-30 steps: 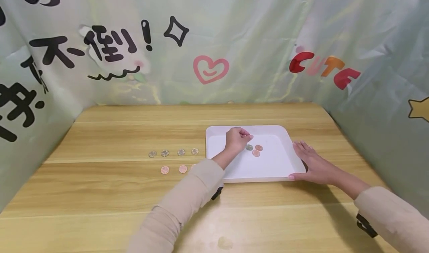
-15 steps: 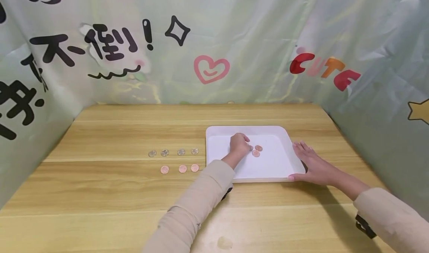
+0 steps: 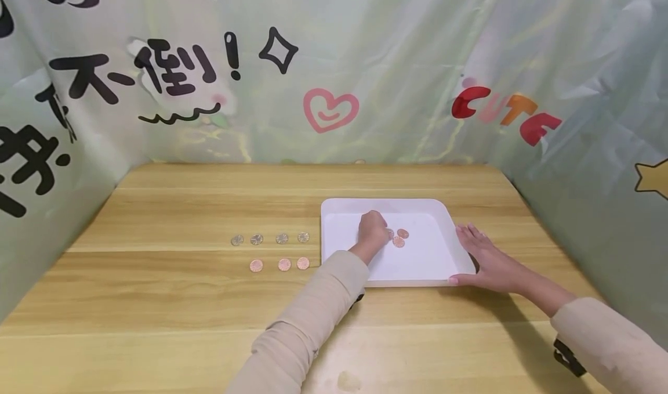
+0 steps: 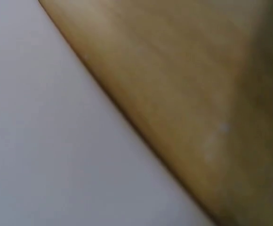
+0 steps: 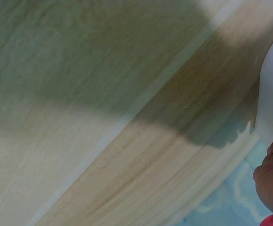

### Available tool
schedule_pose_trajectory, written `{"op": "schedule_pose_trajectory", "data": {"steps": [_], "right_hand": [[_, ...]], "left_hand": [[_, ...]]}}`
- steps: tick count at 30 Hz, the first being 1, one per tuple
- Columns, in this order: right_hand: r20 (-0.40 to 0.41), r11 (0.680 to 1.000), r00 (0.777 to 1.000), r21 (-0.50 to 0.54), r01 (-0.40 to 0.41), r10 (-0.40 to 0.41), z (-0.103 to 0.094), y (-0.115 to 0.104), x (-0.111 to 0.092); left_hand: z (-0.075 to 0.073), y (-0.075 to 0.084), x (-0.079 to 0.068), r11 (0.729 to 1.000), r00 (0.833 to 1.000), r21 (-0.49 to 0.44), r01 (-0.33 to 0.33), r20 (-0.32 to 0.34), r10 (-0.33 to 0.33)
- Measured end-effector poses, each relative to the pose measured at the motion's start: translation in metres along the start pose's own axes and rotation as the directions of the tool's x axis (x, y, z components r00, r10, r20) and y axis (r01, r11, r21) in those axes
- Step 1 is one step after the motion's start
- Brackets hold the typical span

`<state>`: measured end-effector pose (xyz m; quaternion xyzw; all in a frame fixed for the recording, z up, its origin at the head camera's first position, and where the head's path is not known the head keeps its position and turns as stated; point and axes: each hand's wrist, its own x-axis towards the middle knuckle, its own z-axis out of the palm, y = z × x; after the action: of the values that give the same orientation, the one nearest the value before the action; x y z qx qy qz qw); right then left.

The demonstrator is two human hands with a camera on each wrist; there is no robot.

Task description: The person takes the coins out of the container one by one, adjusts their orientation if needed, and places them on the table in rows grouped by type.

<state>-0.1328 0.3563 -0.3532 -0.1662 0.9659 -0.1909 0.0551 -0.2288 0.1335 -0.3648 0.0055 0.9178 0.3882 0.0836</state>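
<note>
Coin (image 3: 391, 234), silver, lies in the white tray (image 3: 428, 260), about mid-floor, at the fingertips of the left hand (image 3: 373, 228). Fingers there are curled; we can't tell whether they pinch the coin or just touch it, and the left wrist view gives us only tray and table. Step in hand, our read: single-coin handling at the tray, pick-up or set-down, we can't say which. Next move calls for clean fingertip contact at the coin's edge, no nudging the neighbours.

Count: tray has one silver, plus two copper coins (image 3: 403, 233) just right of it, one farther, one nearer; can't tell if those two touch. On the wooden table (image 3: 156, 301), left of the tray: far row, four silver coins (image 3: 282, 238); near row, three copper coins (image 3: 284, 264). We get ten visible: five silver, five copper. One tray.

Right hand (image 3: 485, 263) has fingers straight, thumb spread apart, against the tray's right side; looks like steadying to us. Outward: two beige sleeves (image 3: 297, 330), then printed cloth (image 3: 396, 46) at the far side, one pink heart (image 3: 331, 111) on it.
</note>
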Motion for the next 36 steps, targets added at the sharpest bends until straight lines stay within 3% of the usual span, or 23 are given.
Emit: {"op": "schedule_pose_trajectory", "data": {"steps": [11,18,24,29,36], "right_hand": [[0.009,1.0,1.0,-0.003,-0.005,0.005,-0.001,-0.002,0.001],[0.015,1.0,1.0,0.004,-0.006,0.006,-0.001,-0.001,0.0],[0.015,1.0,1.0,-0.003,-0.003,0.003,-0.001,0.0,0.001],[0.009,1.0,1.0,-0.007,0.002,-0.002,-0.002,0.0,0.001],[0.01,1.0,1.0,-0.003,0.009,-0.009,0.0,0.002,0.002]], "left_hand": [[-0.007,-0.001,0.002,1.0,0.999,-0.008,0.018,-0.033,-0.018],[-0.014,-0.004,0.0,0.996,1.0,-0.086,0.017,0.002,-0.017],[-0.028,-0.01,-0.003,0.993,0.998,-0.099,-0.061,0.015,0.063],[-0.041,-0.017,-0.005,0.985,0.994,-0.135,-0.109,-0.014,0.108],[-0.063,-0.02,-0.01,0.98,0.998,-0.19,-0.055,0.015,0.059]]}}
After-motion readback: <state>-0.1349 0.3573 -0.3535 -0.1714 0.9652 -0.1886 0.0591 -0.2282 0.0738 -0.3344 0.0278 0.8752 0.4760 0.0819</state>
